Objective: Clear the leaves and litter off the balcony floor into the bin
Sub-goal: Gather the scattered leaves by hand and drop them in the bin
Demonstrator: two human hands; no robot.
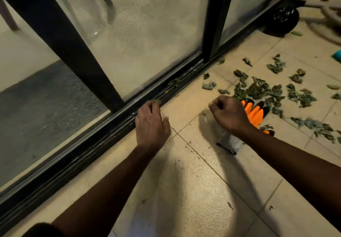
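Left hand (pixel 152 124) is reaching to the door track (pixel 103 135), wrist low, fingers nearly straight, tips touching the groove, thumb spread apart; it is gripping nothing. Right hand (pixel 228 115) is hovering over a glove (pixel 255 113) lying on the floor (pixel 193 181), fingers curled; whether it is holding scraps cannot be told. Leaves (pixel 258 91) are lying heaped just beyond the glove, with more leaf scraps (pixel 174 82) lodged in the track. No bin is showing.

Judgement: the groove is being cleared. Fingertips should be dragging debris along the channel toward the heap, lifting it over the lip rather than pressing it deeper.
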